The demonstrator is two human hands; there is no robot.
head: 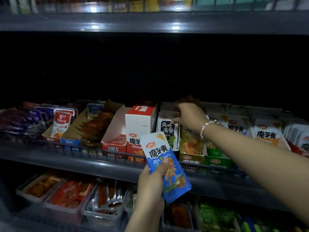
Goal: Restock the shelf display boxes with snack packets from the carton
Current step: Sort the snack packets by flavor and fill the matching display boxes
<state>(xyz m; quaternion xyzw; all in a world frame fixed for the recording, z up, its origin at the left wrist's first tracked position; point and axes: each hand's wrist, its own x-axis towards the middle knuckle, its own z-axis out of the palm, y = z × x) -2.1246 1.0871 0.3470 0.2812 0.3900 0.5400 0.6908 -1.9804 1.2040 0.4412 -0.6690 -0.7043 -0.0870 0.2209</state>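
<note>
A blue snack packet is held in the left hand, in front of the middle shelf's front rail. The thumb is laid across the packet's face and the other fingers are curled behind it, so the packet is gripped at its lower left side and stands tilted, its top leaning left.

The right hand is reached over the rail into the row of display boxes. Its fingers are bent downward and are placed at the top of a white-and-black seaweed packet, which stands upright in its box just right of a tall red-and-white carton. The fingertips are partly hidden in the dark, so it cannot be told whether the packet is pinched or only touched. A beaded bracelet is worn on the right wrist.

To the left of the tall carton an open red display box is seen, with a few packets low inside. Further left, brown, red and purple packets are ranged in boxes. To the right, a yellow box and a green box are set side by side, and white packets with orange print are lined behind them.

On the shelf below, clear trays of red and orange snacks are laid out.
</note>
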